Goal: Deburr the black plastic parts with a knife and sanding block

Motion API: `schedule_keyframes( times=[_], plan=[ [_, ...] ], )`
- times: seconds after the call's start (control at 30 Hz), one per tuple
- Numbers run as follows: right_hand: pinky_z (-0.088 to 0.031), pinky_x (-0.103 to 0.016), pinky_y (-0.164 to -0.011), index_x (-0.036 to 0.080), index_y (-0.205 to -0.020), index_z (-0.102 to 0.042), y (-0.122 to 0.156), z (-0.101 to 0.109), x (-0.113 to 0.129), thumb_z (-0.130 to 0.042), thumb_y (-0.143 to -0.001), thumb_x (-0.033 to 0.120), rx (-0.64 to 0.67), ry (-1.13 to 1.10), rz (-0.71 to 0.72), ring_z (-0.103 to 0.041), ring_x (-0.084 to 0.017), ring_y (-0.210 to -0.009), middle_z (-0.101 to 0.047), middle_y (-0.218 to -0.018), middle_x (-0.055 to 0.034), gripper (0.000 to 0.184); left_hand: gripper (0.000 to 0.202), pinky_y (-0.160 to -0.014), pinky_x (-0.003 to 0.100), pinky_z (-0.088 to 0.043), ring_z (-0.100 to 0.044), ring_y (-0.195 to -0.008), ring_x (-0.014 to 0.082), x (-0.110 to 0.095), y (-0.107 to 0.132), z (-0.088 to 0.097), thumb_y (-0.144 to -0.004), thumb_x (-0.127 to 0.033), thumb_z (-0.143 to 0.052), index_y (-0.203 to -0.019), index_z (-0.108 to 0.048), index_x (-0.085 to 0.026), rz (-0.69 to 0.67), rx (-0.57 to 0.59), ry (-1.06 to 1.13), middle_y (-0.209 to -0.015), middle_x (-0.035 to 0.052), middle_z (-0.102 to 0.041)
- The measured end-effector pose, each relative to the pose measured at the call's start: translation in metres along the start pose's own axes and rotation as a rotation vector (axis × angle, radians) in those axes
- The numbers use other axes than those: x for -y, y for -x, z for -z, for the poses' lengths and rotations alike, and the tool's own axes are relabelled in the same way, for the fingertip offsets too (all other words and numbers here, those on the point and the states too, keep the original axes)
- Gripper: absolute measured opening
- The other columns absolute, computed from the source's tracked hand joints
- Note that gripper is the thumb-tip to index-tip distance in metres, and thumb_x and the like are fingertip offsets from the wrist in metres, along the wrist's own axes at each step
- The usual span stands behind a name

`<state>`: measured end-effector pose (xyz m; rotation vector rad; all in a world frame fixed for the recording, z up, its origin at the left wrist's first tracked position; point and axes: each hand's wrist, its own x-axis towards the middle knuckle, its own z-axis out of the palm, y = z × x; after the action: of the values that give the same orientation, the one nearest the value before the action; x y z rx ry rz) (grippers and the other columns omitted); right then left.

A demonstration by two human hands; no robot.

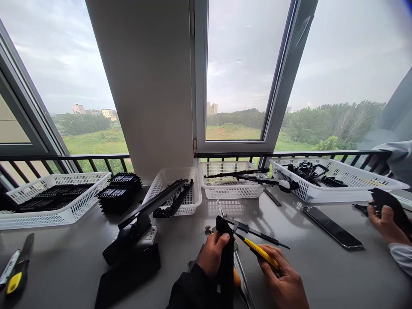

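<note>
My left hand [213, 254] is closed round a narrow black strip-shaped part [226, 253] that stands upright near the table's front edge. My right hand [282, 279] grips a yellow-handled tool [261, 253], its dark thin tip pointing up and left toward the top of the black part. A metal caliper [254, 231] lies on the grey table [180, 244] just behind both hands.
Several white baskets [175, 189] of black parts line the window side. A black fixture [137, 240] stands left of my hands, with a yellow-black cutter [17, 270] at far left. A flat dark panel [333, 226] lies right. Another person's hand [386, 221] holds a black part at the right edge.
</note>
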<state>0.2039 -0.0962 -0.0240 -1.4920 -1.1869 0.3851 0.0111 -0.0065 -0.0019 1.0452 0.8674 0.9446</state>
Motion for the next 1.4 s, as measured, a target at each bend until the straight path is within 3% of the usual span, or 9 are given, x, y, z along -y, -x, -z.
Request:
schedule_keyframes(
  times=[0.2,0.37,0.57,0.8,0.93,1.1,1.2,1.4],
  plan=[
    [-0.061,-0.034,-0.095,0.029,-0.118,-0.082,0.003,-0.002,-0.014,-0.063,-0.095,0.054,0.015,0.067,0.058,-0.073,-0.027,-0.113,-0.078,-0.122,-0.0067,0.04,0.049,-0.068,0.031,-0.039,-0.052,-0.072,0.0184,-0.003,0.005,-0.004,-0.077,-0.064,-0.072,-0.088,-0.069,-0.016,-0.093,-0.054,-0.12,-0.076,0.0014,-0.059],
    [-0.058,-0.037,-0.103,0.033,-0.122,-0.08,0.003,-0.001,-0.022,-0.061,-0.099,0.054,0.041,0.093,0.076,-0.07,-0.027,-0.12,-0.076,-0.127,-0.0044,0.037,0.041,-0.064,0.03,-0.036,-0.045,-0.066,0.0163,-0.021,0.011,-0.004,-0.079,-0.057,-0.066,-0.087,-0.067,-0.017,-0.092,0.044,-0.183,-0.069,-0.0022,-0.05],
    [-0.056,-0.043,-0.103,0.032,-0.118,-0.08,0.002,-0.003,-0.022,-0.054,-0.098,0.073,-0.023,0.105,0.052,-0.068,-0.031,-0.121,-0.077,-0.126,-0.0056,0.052,0.04,-0.071,0.031,-0.04,-0.05,-0.076,0.019,-0.036,0.013,0.002,-0.076,-0.053,-0.068,-0.088,-0.076,-0.015,-0.069,0.157,-0.231,-0.078,0.002,-0.059],
    [-0.06,-0.039,-0.086,0.033,-0.117,-0.08,0.001,-0.002,-0.02,-0.05,-0.091,0.089,-0.018,0.11,-0.02,-0.069,-0.032,-0.115,-0.078,-0.124,-0.0052,0.068,0.049,-0.072,0.031,-0.041,-0.05,-0.074,0.0185,-0.029,0.01,0.006,-0.076,-0.057,-0.067,-0.095,-0.079,-0.014,-0.025,0.189,-0.243,-0.077,0.0016,-0.058],
    [-0.059,-0.035,-0.072,0.029,-0.119,-0.079,0.0,0.0,-0.02,-0.051,-0.09,0.089,-0.061,0.101,-0.086,-0.072,-0.03,-0.103,-0.078,-0.119,-0.0079,0.072,0.055,-0.071,0.033,-0.044,-0.053,-0.072,0.0188,-0.028,0.012,0.005,-0.077,-0.06,-0.068,-0.101,-0.079,-0.012,0.016,0.207,-0.222,-0.079,0.0033,-0.061],
    [-0.06,-0.033,-0.079,0.03,-0.119,-0.08,0.001,0.002,-0.018,-0.055,-0.098,0.076,0.049,0.091,0.04,-0.07,-0.029,-0.109,-0.077,-0.123,-0.0074,0.056,0.047,-0.072,0.032,-0.044,-0.052,-0.073,0.0182,-0.029,0.014,0.002,-0.078,-0.055,-0.069,-0.097,-0.079,-0.013,0.003,0.206,-0.223,-0.078,0.0018,-0.059],
    [-0.06,-0.032,-0.079,0.032,-0.119,-0.08,0.002,0.0,-0.017,-0.055,-0.099,0.072,0.104,0.101,0.045,-0.071,-0.028,-0.107,-0.078,-0.123,-0.0066,0.051,0.043,-0.07,0.031,-0.042,-0.051,-0.074,0.0179,-0.03,0.013,0.001,-0.077,-0.052,-0.069,-0.092,-0.078,-0.012,-0.018,0.188,-0.229,-0.077,0.0013,-0.058],
    [-0.058,-0.033,-0.081,0.028,-0.119,-0.079,0.001,-0.002,-0.019,-0.056,-0.094,0.075,-0.049,0.077,-0.06,-0.07,-0.03,-0.111,-0.078,-0.121,-0.0077,0.058,0.043,-0.076,0.034,-0.046,-0.057,-0.081,0.0213,-0.031,0.017,-0.002,-0.078,-0.049,-0.068,-0.097,-0.079,-0.013,-0.02,0.188,-0.238,-0.084,0.0046,-0.065]
  ],
)
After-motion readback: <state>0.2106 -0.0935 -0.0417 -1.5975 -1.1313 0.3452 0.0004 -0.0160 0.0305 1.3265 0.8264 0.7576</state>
